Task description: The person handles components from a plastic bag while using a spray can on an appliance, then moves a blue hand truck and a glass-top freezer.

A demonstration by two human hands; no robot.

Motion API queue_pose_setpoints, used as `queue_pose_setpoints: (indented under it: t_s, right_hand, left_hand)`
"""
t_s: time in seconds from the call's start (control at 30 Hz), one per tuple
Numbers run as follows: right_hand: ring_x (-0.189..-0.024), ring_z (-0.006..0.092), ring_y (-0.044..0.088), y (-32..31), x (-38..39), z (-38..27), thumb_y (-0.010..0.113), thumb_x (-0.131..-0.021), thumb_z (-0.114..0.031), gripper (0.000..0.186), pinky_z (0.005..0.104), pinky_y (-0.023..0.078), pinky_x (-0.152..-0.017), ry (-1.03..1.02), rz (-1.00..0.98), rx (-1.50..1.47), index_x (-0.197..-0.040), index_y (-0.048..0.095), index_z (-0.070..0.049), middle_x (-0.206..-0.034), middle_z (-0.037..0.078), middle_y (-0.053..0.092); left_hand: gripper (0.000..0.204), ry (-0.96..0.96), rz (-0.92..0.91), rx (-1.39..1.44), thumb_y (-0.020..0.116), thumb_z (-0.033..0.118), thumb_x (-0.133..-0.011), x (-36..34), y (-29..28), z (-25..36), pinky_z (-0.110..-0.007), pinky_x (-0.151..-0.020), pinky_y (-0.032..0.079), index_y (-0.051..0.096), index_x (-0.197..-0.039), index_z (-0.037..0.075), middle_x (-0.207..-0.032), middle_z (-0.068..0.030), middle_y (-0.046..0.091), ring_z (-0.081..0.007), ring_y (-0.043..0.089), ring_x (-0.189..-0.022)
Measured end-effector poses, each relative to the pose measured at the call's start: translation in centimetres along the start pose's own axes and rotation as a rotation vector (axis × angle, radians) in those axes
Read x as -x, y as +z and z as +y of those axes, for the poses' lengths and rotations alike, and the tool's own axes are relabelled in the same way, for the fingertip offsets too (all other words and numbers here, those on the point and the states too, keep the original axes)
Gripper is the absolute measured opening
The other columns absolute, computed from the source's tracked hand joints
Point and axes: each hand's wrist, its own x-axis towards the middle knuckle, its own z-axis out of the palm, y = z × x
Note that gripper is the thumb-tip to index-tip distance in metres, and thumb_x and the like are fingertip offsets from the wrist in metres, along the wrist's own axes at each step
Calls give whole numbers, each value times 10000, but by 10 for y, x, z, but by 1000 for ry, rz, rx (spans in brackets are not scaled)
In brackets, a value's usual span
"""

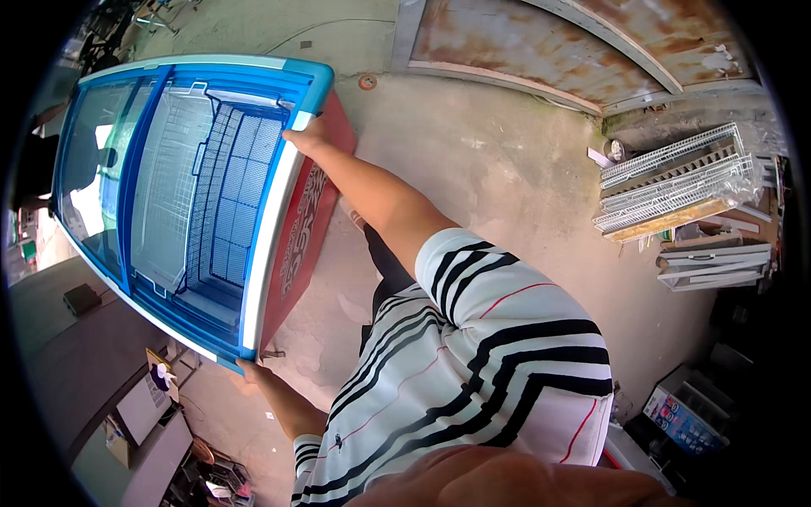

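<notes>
A chest freezer with a blue and white rim and a red end panel stands in front of me. My right hand is closed round the rim near its upper corner. My left hand grips the lower corner of the same end; its fingers are partly hidden under the edge. Through the glass top, a blue wire basket and a white wire basket show inside. At the freezer's far end, a person's arm reaches toward it from the left rim of the view.
White wire racks and pale frames are stacked at the right. A rusty metal door panel stands at the top. Concrete floor lies behind the freezer's end. Below left is a grey bench with boxes.
</notes>
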Motion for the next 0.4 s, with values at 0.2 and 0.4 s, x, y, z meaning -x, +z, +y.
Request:
queue_pose_setpoints:
  t_s: [0.2, 0.4]
  right_hand:
    - [-902, 292, 613, -64, 108, -57, 784, -596, -250, 850, 420, 545, -632, 69, -75, -53, -1265, 336, 24, -1114, 182, 557]
    - [-1045, 320, 567, -80, 190, -45, 737, -695, -215, 790, 486, 537, -745, -13, -254, -57, -1256, 245, 44, -1248, 235, 462]
  left_hand:
    - [825, -34, 27, 182, 686, 344, -703, 29, -57, -9, -402, -928, 439, 295, -1295, -78, -1217, -284, 494, -363, 541, -1078]
    - [860, -95, 100, 211, 730, 351, -655, 53, -133, -67, -420, -974, 398, 298, -1290, -36, -1239, -312, 471, -421, 515, -1102]
